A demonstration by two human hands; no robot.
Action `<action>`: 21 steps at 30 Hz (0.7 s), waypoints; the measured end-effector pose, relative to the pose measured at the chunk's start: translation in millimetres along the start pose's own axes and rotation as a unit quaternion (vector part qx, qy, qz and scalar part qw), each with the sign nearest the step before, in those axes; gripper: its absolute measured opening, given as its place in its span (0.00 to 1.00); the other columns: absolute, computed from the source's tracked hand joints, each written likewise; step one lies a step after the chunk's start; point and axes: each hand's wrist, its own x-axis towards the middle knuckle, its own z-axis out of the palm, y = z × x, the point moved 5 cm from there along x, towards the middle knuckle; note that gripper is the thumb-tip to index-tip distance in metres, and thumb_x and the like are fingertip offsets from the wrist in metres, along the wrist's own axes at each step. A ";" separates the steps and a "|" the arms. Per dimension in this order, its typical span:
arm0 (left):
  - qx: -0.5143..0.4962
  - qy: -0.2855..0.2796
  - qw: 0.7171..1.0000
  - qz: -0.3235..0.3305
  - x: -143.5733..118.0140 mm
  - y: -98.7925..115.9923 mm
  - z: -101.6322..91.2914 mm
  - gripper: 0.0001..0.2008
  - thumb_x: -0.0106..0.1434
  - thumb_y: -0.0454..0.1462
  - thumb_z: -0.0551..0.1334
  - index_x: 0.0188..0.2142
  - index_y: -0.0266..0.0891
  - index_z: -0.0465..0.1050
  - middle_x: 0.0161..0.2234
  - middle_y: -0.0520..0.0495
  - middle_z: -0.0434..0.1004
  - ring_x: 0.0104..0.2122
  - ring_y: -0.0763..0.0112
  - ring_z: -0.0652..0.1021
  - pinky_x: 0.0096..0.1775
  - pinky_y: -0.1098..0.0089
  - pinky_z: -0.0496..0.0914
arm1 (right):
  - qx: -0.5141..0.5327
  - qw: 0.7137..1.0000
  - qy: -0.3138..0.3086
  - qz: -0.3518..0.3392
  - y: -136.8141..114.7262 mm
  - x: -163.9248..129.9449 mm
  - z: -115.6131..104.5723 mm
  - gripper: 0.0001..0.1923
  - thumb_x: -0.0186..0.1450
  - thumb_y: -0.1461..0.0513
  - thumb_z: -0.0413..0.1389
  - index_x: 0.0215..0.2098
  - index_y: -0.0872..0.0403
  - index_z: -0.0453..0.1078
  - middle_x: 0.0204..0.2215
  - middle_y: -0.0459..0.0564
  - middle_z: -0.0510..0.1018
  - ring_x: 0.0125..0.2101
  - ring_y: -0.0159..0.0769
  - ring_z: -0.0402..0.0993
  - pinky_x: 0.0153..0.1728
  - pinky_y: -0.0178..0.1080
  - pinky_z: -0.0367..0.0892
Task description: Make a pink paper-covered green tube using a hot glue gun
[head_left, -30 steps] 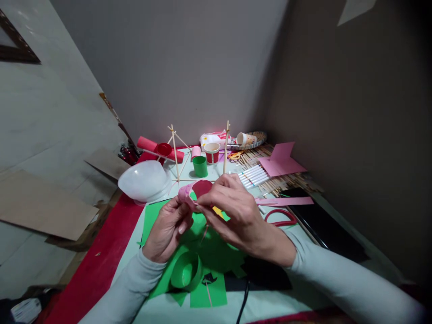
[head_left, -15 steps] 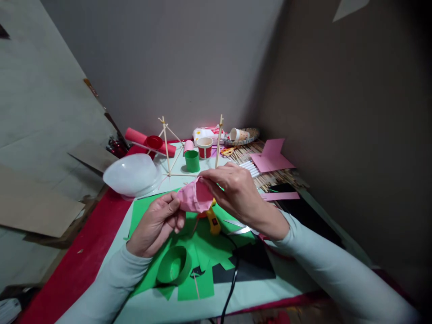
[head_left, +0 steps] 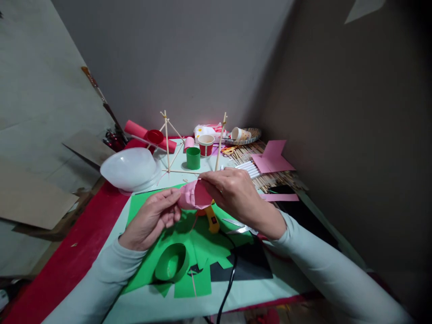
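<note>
Between my two hands is a small pink paper cup (head_left: 189,196), tilted so that its open side faces right. My left hand (head_left: 152,215) pinches its left end between thumb and fingers. With fingertips closed on the upper rim, my right hand (head_left: 236,194) covers part of the opening. Below them a yellow glue gun (head_left: 212,221) lies on green paper (head_left: 141,261), partly hidden by the pink cup. Scissors (head_left: 241,227) rest under my right wrist. Nearer to me sits a green paper ring (head_left: 172,262).
Behind my hands stands a frame of thin sticks (head_left: 167,144), near a green paper cup (head_left: 193,158) and a red cup (head_left: 206,145). Clear plastic bowls (head_left: 130,168) are at the left. Markers (head_left: 249,169) and folded pink paper (head_left: 275,157) lie right. A black cord (head_left: 232,270) runs toward me.
The view has shifted slightly. Both hands keep their hold on the pink cup, which has turned a little so its side looks straighter.
</note>
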 end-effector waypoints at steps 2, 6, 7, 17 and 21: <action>0.026 0.081 0.994 0.071 -3.4 9.9 -8.1 0.17 0.59 0.47 0.72 0.40 0.38 0.78 0.31 0.49 0.74 0.24 0.73 0.70 0.24 0.72 0.64 | -0.036 0.999 0.011 -0.011 -5.8 -1.1 -2.0 0.10 0.72 0.67 0.55 0.34 0.56 0.77 0.24 0.46 0.82 0.22 0.33 0.70 0.28 0.39 0.51; 0.226 0.205 0.892 0.335 -28.1 47.5 2.4 0.10 0.63 0.37 0.71 0.44 0.40 0.79 0.39 0.48 0.77 0.33 0.70 0.71 0.38 0.68 0.68 | -0.103 0.994 0.028 -0.020 -16.6 -2.3 -7.8 0.13 0.69 0.70 0.54 0.27 0.55 0.71 0.20 0.45 0.77 0.20 0.33 0.67 0.28 0.40 0.49; 0.322 0.198 0.829 0.412 -35.7 56.0 15.8 0.09 0.64 0.36 0.70 0.44 0.37 0.79 0.38 0.46 0.77 0.34 0.67 0.72 0.39 0.65 0.68 | -0.117 0.992 0.029 -0.021 -18.9 -2.5 -8.7 0.13 0.69 0.71 0.54 0.27 0.55 0.70 0.20 0.45 0.76 0.20 0.34 0.67 0.28 0.40 0.50; 0.515 0.210 0.622 0.552 -41.8 59.8 53.2 0.05 0.65 0.26 0.65 0.36 0.30 0.82 0.26 0.43 0.75 0.30 0.59 0.72 0.32 0.60 0.67 | -0.169 0.983 0.063 -0.042 -29.8 -4.8 -9.7 0.13 0.68 0.72 0.52 0.28 0.52 0.66 0.19 0.42 0.72 0.19 0.34 0.65 0.28 0.40 0.49; 0.517 0.231 0.588 0.578 -45.3 57.9 52.5 0.06 0.64 0.25 0.66 0.35 0.29 0.83 0.22 0.45 0.72 0.27 0.61 0.69 0.29 0.61 0.64 | -0.178 0.980 0.067 -0.056 -34.7 -6.4 -9.3 0.16 0.66 0.75 0.49 0.27 0.52 0.65 0.18 0.42 0.71 0.18 0.35 0.62 0.28 0.40 0.50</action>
